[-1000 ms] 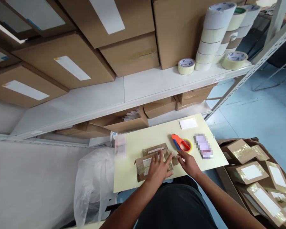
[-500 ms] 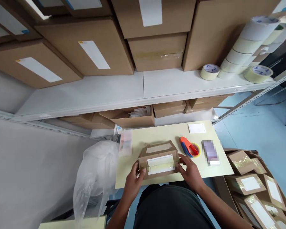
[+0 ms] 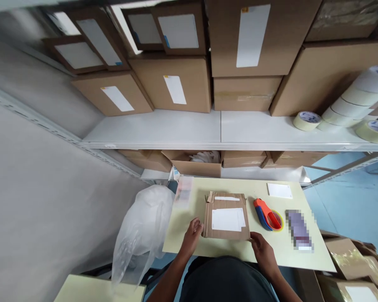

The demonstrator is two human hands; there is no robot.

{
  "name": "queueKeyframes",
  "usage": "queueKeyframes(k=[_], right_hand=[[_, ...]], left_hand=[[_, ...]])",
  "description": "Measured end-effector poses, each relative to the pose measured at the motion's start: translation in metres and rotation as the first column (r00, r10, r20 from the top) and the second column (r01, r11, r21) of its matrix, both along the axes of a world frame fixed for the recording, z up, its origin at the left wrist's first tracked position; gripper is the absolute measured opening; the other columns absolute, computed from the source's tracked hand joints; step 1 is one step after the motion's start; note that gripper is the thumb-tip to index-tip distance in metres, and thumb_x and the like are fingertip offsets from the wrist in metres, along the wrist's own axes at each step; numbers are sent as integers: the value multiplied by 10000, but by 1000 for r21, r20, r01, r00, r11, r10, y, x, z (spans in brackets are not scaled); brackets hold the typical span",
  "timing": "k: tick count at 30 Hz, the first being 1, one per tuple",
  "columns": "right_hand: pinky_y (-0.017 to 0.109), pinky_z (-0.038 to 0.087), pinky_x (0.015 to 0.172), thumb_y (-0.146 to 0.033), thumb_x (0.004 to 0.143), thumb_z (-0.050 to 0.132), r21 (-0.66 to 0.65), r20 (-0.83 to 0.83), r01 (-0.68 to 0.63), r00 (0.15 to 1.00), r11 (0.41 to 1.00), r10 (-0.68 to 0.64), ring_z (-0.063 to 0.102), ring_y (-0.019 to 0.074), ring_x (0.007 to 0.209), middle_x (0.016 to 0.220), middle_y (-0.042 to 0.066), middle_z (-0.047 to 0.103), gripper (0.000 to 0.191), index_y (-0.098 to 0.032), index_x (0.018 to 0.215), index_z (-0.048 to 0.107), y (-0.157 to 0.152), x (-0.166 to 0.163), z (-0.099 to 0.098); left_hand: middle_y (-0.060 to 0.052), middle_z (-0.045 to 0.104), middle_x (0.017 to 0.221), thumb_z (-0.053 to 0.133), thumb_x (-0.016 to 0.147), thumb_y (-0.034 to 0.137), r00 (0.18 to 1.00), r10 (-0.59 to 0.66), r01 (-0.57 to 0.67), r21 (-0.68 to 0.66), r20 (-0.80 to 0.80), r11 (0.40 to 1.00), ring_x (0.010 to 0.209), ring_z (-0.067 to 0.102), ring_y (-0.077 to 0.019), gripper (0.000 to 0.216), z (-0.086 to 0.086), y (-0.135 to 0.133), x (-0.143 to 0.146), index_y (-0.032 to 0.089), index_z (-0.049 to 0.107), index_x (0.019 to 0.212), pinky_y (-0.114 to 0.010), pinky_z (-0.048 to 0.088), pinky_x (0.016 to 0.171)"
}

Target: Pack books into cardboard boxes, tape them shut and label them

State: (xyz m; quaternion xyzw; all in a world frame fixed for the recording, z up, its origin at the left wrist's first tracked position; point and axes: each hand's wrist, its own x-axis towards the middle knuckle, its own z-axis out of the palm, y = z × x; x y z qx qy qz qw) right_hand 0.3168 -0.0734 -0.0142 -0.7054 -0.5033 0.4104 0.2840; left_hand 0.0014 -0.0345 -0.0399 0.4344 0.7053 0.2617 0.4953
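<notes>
A small cardboard box (image 3: 229, 233) with white labels on its upward face is at the middle of the pale yellow table (image 3: 182, 243). My left hand (image 3: 192, 235) grips its near left edge, fingers curled against the side. At the near right corner, my right hand (image 3: 263, 251) holds the box between thumb and fingers; part of that grip is hidden. Right of the box lies an orange and blue tape dispenser (image 3: 267, 214) with a yellow-rimmed roll.
A blurred-out purple item (image 3: 299, 228) and a white card (image 3: 279, 190) lie on the table's right side. Left hangs a translucent plastic bag (image 3: 141, 226). Behind is a white shelf (image 3: 164, 130) with cartons (image 3: 182, 90) and tape rolls (image 3: 306, 121). Taped boxes (image 3: 349, 260) fill a carton at lower right.
The box has been turned: its taped label side no longer faces me, and a broad face with white labels does. Both hands have shifted to its near corners. My view has swung left.
</notes>
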Motion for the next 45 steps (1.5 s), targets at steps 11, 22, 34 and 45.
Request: queueKeyframes(k=[11,22,34,45], right_hand=[[388,606,753,-764,739,519,-172,-132,62,988,983,-86,760,311,913,1060,164,767,732,-163,1141,639,49,-7,-11],[392,624,843,-631,811,595,49,-150,-49,987,998,56,759,298,995,1075,122,782,483,-219,1050,675,11,8,16],[376,603,793,-646,864,556,-122,-63,-39,998,992,32,752,282,973,1082,106,780,625,-226,1326,575,20,-6,48],[344,490,596,-424,849,578,-47,365,-107,924,993,116,705,259,726,1000,127,744,512,-211,1314,579,63,-23,70]], left_hand=[[-115,667,1332,537,863,617,990,-140,139,-54,-24,989,1238,611,-308,607,43,32,24,223,575,1323,-377,453,1037],[-131,658,1340,359,933,756,953,-14,-37,164,302,986,1282,579,-288,696,64,5,10,192,632,1237,-411,436,1104],[-132,680,1313,683,783,535,982,-187,185,-57,-31,981,1180,647,-298,721,79,16,22,181,512,1388,-350,499,951],[-154,593,1451,435,956,396,920,-251,215,-147,-302,965,1345,555,-305,588,76,21,17,150,478,1489,-366,412,1095]])
